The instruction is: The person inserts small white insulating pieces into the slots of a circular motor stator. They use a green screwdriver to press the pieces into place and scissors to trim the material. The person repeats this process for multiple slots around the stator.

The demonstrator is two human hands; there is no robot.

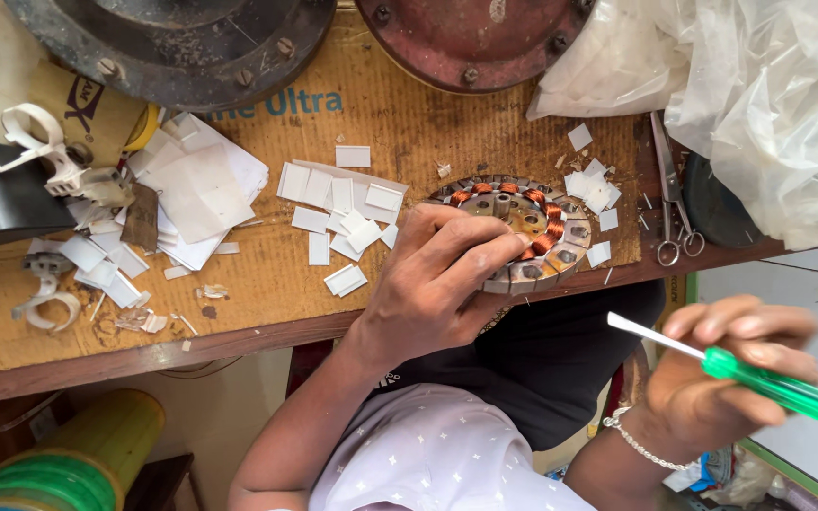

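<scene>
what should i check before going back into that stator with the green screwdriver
1. Left hand steadies the stator: ok, fingers lie on its rim.
2. Right hand grips the green screwdriver: ok.
3. Screwdriver tip clear of the copper coils: ok, it is off the bench.
4. Stator fully on the bench: not ok, it sits at the edge.
5. White paper slips within reach: ok.
6. All slots wound: cannot tell, the hand hides some.

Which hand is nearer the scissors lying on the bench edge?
Right. The right hand, holding a green-handled screwdriver, is just below the scissors, off the bench. The left hand rests on the round wound stator, further left.
</scene>
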